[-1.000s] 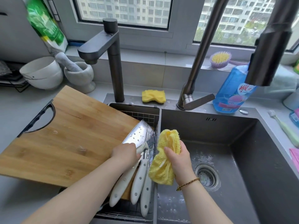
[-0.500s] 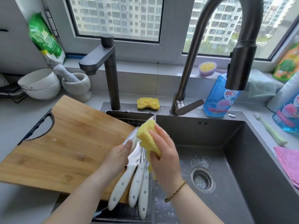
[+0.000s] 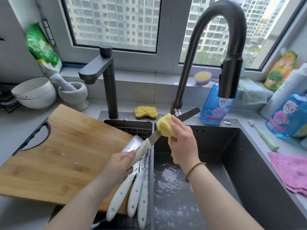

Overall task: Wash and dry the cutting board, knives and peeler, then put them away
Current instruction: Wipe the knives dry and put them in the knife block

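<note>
at the sink's (image 3: 249, 163) near left edge three white-handled knives (image 3: 132, 201) lie in a wire rack (image 3: 132, 128), handles toward the person, blades pointing away. just beyond them the left hand (image 3: 119, 165) has its grip closed round the pale handle of a knife (image 3: 154, 138). its long axis runs diagonally, blade pointing away and right over the sink's left rim. the right hand's (image 3: 181, 141) grip holds a yellow cloth (image 3: 164, 126) round the blade, hiding the tip. the cutting board (image 3: 63, 155) lies flat left of the sink on the surface (image 3: 10, 130).
</note>
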